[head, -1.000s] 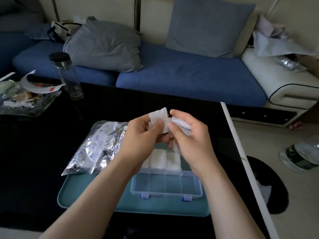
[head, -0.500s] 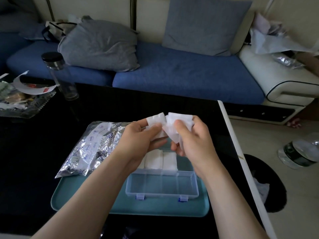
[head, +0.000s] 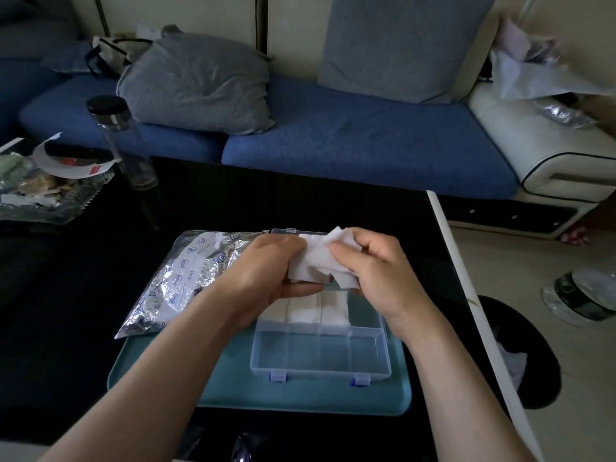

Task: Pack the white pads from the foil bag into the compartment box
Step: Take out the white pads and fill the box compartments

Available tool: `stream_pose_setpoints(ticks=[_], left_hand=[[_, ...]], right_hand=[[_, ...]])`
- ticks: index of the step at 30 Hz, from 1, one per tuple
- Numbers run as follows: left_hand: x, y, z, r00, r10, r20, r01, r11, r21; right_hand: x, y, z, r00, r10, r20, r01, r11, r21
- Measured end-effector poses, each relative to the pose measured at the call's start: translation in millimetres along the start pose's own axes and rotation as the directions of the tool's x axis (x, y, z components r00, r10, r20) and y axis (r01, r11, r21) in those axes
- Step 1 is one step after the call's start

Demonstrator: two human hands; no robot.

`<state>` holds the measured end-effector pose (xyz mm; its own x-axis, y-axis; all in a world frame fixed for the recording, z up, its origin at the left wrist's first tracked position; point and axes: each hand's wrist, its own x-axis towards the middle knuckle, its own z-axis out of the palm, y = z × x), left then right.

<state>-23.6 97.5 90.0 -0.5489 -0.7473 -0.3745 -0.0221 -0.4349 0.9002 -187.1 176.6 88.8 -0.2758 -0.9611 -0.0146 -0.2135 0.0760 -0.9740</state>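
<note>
Hands meet over a half-filled organiser: the left hand (head: pixel 266 271) and right hand (head: pixel 376 271) both pinch one crumpled clump of white pads (head: pixel 313 265), fingers curled round it from either side, just above the far row of the clear compartment box (head: pixel 320 355). How many pads make up the clump cannot be told. The box lies with its long axis running left to right across the person, lid thrown back, on a single teal tray (head: pixel 300 395) on the black table (head: pixel 300 201). Packed pads (head: pixel 320 310) fill two far-row compartments in plain sight, and a third shows partly behind the left hand. The fourth, at the right end, looks empty and sits directly below the right hand, the nearer of the two to it. Four near-row compartments hold nothing. One foil bag (head: pixel 186 281) rests to the left, its corner overlapping the tray, just beside the left wrist.
</note>
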Motion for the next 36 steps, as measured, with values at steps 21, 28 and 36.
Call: stream_pose_setpoints(ticks=[21,28,36], left_hand=[[2,-8,-14,0.993,0.075,-0.090,-0.070,0.996,0.058],[0,-6,-11,1.000,0.020,0.004,-0.020,0.999,0.048],[-2,-1,-4,0.998,-0.020,0.060,0.025,0.997,-0.071]], right_hand=[[0,2,-2,0.979,0.001,-0.204,-0.032,0.989,-0.148],[2,0,8,0.977,0.035,-0.210,-0.028,0.999,0.037],[4,3,20,0.961,-0.039,-0.273,0.002,0.991,-0.133]])
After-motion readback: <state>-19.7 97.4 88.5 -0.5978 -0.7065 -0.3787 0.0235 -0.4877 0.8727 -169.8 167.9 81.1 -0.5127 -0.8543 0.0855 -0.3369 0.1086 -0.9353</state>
